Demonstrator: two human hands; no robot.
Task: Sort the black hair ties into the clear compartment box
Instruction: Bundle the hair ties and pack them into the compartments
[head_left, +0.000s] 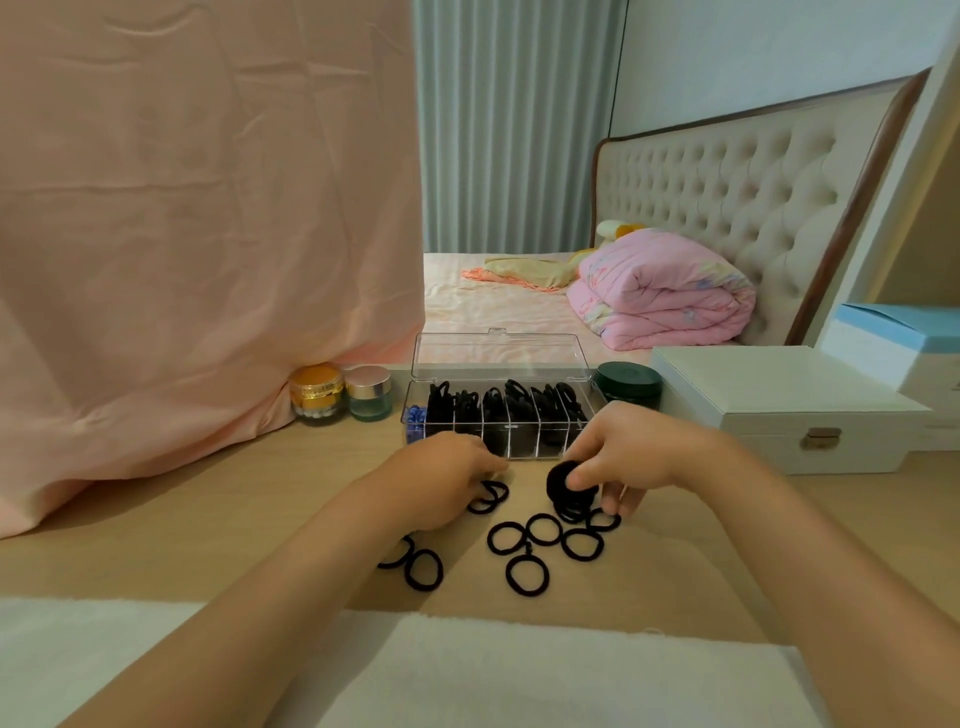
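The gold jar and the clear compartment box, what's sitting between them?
A small green glass jar with a rose-gold lid stands between the gold jar and the clear compartment box, per the head view.

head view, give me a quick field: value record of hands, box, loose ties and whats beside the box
left hand: palm down on the table, fingers over a few ties
right hand: pinching a bunch of black ties
compartment box: lid open, most sections hold black ties, the left end one something blue
loose ties: scattered on the table in front of the box
beside box: two jars left, green tin right
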